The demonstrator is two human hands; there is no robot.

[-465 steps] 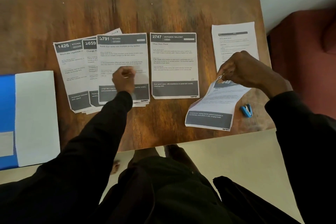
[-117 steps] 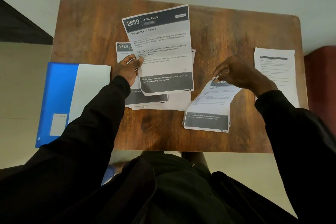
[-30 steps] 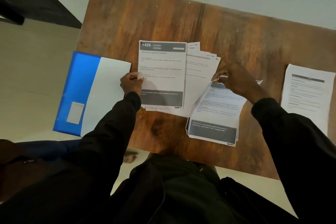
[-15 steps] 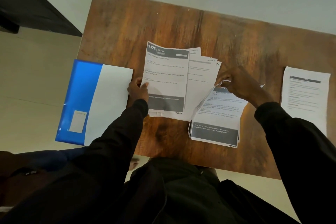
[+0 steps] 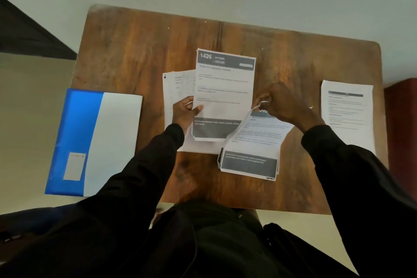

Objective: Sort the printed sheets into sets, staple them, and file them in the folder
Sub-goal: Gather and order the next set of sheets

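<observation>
Head view: left hand (image 5: 184, 113) pinches sheet 1426 (image 5: 223, 88), newly lifted off the pile (image 5: 176, 90) toward the set (image 5: 252, 146) the right hand (image 5: 284, 101) pinches; sorting continues.

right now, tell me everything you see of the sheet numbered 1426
The sheet numbered 1426 is white paper with a dark header band reading KITCHEN, blurred text and a dark footer band. The left hand pinches its left edge above the loose pile; the curled set in the right hand covers its lower right corner.
</observation>
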